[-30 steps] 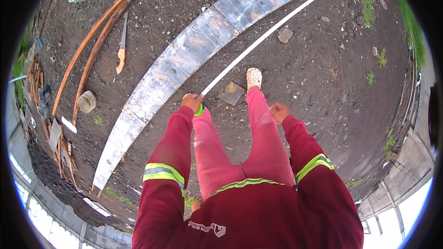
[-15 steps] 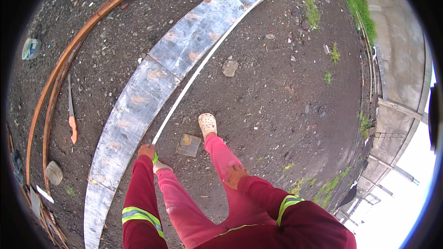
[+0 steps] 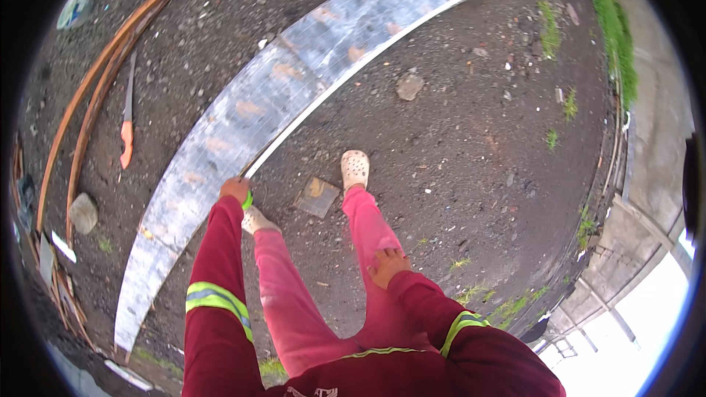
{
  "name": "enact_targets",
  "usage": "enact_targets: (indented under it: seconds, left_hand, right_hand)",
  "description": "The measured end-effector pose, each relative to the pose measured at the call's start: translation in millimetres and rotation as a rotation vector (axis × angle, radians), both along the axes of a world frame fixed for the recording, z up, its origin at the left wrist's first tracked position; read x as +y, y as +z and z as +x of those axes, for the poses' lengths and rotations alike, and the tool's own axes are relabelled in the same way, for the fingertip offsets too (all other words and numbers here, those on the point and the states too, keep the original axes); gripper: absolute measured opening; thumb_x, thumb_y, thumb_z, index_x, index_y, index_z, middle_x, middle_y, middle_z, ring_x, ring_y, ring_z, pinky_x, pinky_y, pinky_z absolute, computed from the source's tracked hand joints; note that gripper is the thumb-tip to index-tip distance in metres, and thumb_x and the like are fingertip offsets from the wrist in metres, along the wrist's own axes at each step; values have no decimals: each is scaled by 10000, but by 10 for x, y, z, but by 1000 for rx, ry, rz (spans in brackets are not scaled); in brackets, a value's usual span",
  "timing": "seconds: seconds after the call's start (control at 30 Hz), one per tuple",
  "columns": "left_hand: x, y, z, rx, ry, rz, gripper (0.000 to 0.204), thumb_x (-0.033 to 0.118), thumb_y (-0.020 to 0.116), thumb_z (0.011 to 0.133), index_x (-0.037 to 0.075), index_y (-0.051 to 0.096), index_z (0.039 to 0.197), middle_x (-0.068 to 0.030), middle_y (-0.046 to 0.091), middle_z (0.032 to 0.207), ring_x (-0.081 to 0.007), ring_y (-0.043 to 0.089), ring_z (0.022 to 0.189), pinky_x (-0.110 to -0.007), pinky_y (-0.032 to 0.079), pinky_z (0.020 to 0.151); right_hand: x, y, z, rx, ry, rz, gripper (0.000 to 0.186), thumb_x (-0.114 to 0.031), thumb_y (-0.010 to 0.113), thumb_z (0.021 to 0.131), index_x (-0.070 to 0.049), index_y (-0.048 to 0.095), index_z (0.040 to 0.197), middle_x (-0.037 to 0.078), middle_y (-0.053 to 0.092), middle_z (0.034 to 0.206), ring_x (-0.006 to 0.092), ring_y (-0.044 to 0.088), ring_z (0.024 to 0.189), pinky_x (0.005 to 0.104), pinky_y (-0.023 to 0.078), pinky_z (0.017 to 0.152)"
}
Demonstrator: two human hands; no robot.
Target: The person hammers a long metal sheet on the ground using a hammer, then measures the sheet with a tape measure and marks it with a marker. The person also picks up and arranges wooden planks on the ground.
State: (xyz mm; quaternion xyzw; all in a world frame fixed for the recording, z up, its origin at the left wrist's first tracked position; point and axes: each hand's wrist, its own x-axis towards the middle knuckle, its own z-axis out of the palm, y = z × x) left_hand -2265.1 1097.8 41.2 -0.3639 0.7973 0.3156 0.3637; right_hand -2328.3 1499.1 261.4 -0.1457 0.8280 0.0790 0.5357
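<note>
My left hand point(image 3: 234, 190) is closed around the near end of a long, thin white strip point(image 3: 283, 137). This strip runs away along the right-hand edge of a long grey metal-looking sheet point(image 3: 246, 106) lying on the ground. Whether it touches the sheet along its whole length, I cannot tell. Rust-coloured smudges mark the sheet, and a seam crosses it. On my right thigh, just above the knee, rests my right hand point(image 3: 388, 267), fingers spread, holding nothing. My left foot, in a pale clog point(image 3: 257, 219), stands near the held end.
A handsaw point(image 3: 127, 140) with an orange handle lies left of the sheet, beside long brown wooden boards point(image 3: 92, 73). A flat square piece point(image 3: 317, 197) lies between my feet. Stones include one point(image 3: 409, 87) right of the strip. Grass point(image 3: 607, 22) and a concrete wall point(image 3: 657, 95) border the right side.
The strip now runs closer along the sheet's edge; the gap between them has narrowed. My left hand keeps its grip, and my right hand stays on my leg. The whole view has shifted.
</note>
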Motion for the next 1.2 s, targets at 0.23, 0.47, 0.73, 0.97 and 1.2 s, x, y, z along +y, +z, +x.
enact_targets:
  seconds: [0.23,0.47,0.73,0.97,1.2]
  left_hand:
    - [-200,-474,-252,-126,31,-76,456,402,451,859,3,643,970,-233,596,1056,-400,563,994,-446,430,889]
    - [-243,-964,-364,-222,57,-81,443,390,462,871,2,631,1002,-229,603,1048,-393,568,1000,-434,441,879]
    - [-259,-1119,-406,-264,-3,-114,428,386,474,867,19,638,1013,-225,606,1050,-388,570,1005,-433,446,874]
    - [-249,-1243,-363,-292,36,-137,432,399,488,857,27,642,1016,-216,604,1068,-376,572,1015,-426,448,877]
    - [-228,-1285,-347,-248,14,-153,453,401,462,858,-2,647,953,-242,615,985,-411,576,955,-439,446,858]
  right_hand:
    - [15,22,-63,2,17,-27,470,-357,614,750,-97,534,1133,125,536,1161,352,466,1108,492,406,900]
    - [28,43,-92,-19,-7,-31,436,-349,625,745,-98,562,1096,110,555,1132,345,475,1083,473,407,898]
    - [17,53,-171,6,-18,-92,413,-338,634,729,-116,576,1072,97,568,1084,333,501,1034,477,426,853]
    - [31,50,-233,-4,-13,-87,414,-338,638,727,-109,580,1067,100,569,1083,335,498,1047,475,429,857]
    - [2,77,-340,-17,-44,-83,407,-326,641,737,-88,588,1063,114,574,1092,345,489,1064,460,410,894]
